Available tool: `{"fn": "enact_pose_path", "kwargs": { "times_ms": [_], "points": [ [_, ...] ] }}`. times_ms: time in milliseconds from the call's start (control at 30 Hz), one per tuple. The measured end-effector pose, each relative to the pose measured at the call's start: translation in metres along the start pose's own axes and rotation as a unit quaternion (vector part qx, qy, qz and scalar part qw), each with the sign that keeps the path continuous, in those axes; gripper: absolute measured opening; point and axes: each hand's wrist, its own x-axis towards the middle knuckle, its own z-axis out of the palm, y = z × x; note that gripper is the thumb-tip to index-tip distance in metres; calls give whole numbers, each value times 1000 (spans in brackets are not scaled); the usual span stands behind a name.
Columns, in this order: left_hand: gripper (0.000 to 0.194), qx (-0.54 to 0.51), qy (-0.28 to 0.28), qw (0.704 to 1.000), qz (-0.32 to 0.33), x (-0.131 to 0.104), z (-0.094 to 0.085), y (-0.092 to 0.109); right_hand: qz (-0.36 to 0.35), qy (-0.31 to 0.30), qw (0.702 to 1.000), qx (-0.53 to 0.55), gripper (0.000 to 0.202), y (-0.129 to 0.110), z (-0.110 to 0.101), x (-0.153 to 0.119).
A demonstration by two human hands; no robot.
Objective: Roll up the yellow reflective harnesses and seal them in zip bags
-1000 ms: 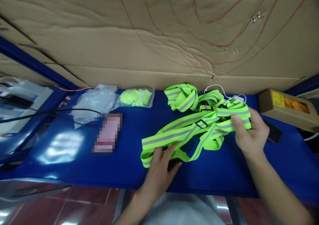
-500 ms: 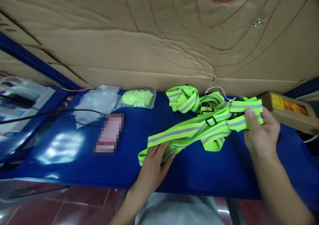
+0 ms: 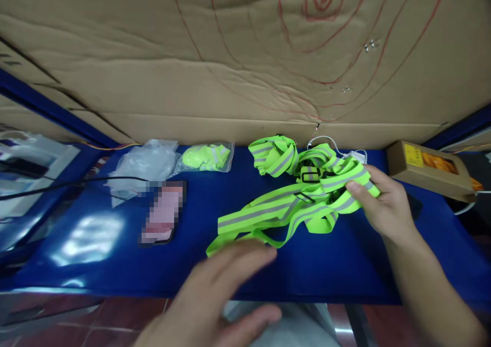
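**Neon strap harness stretched across the blue table**

The right hand (image 3: 383, 209) has a pinch on the right end of the reflective strap harness (image 3: 291, 206), thumb on top and fingers curled under the bunched bands. The harness is neon yellow-green with grey stripes down the middle, and its long run lies on the blue table (image 3: 115, 255), going from lower left up to upper right, so the loose end points toward the near left and the tangled end sits by the right hand. A black buckle (image 3: 310, 175) shows in the tangle.

The left hand (image 3: 215, 296) is open, fingers spread and a bit blurry, hovering just in front of the loose end. It holds nothing, and I can't tell if the fingertips touch the strap.

Behind the harness, close by, there's a second folded bundle of straps (image 3: 274, 155). Further left: a bagged harness (image 3: 205, 157), a crumpled clear plastic bag (image 3: 143, 163), and a phone (image 3: 161, 214) lying flat. A cardboard box (image 3: 425, 168) sits on the far right, and a big cardboard sheet (image 3: 230, 55) stands along the back.
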Motion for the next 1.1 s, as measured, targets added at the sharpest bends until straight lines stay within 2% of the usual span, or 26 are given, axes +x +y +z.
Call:
{"fn": "enact_pose_path", "kwargs": {
  "times_ms": [67, 100, 133, 200, 233, 333, 367, 400, 467, 533, 600, 667, 767, 833, 867, 933, 1000, 1033, 1100],
  "points": [
    [83, -90, -21, 995, 33, 44, -10, -1, 13, -73, 997, 23, 41, -18, -1, 5],
    [95, -140, -48, 988, 43, 66, -10, -1, 25, -113, 992, 49, 43, -29, -1, 7],
    [99, -215, -84, 972, 48, 86, -7, 0, 39, -153, 984, 83, 44, -40, -1, 10],
    [94, -384, -147, 911, 24, 116, 7, 5, 65, -211, 964, 150, 48, -60, 2, 13],
    [81, -452, -182, 873, -17, 125, 16, 7, 73, -223, 958, 167, 50, -68, 4, 14],
    [54, -621, -332, 697, -134, 127, 39, 9, 62, -233, 963, 120, 45, -80, 9, 17],
    [51, -650, -368, 644, -165, 122, 44, 7, 48, -235, 967, 88, 40, -80, 11, 18],
    [51, -665, -396, 604, -191, 116, 48, 4, 33, -239, 969, 61, 35, -77, 13, 19],
    [53, -663, -441, 558, -232, 102, 52, -3, 6, -244, 969, 32, 28, -68, 17, 20],
    [57, -661, -492, 512, -244, 90, 54, -10, -10, -246, 969, 25, 25, -57, 22, 18],
    [60, -675, -509, 473, -248, 79, 57, -15, -16, -233, 972, 20, 26, -45, 29, 13],
    [57, -694, -474, 476, -258, 70, 65, -19, -12, -216, 976, 13, 29, -34, 38, 7],
    [51, -710, -394, 511, -281, 58, 83, -27, 11, -207, 978, 14, 33, -20, 51, 0],
    [55, -724, -345, 501, -325, 53, 94, -32, 28, -210, 977, 27, 36, -14, 56, -2],
    [56, -729, -331, 487, -349, 52, 98, -34, 37, -214, 975, 35, 38, -12, 57, -2],
    [55, -730, -314, 467, -387, 51, 103, -36, 52, -231, 970, 51, 42, -11, 57, -2],
    [50, -718, -318, 467, -407, 51, 104, -36, 62, -246, 966, 54, 45, -10, 56, -2],
    [48, -707, -319, 474, -416, 52, 104, -36, 62, -251, 964, 53, 46, -10, 56, -3],
    [46, -671, -317, 513, -432, 54, 103, -37, 54, -260, 963, 53, 45, -10, 56, -4]
  ]
}}
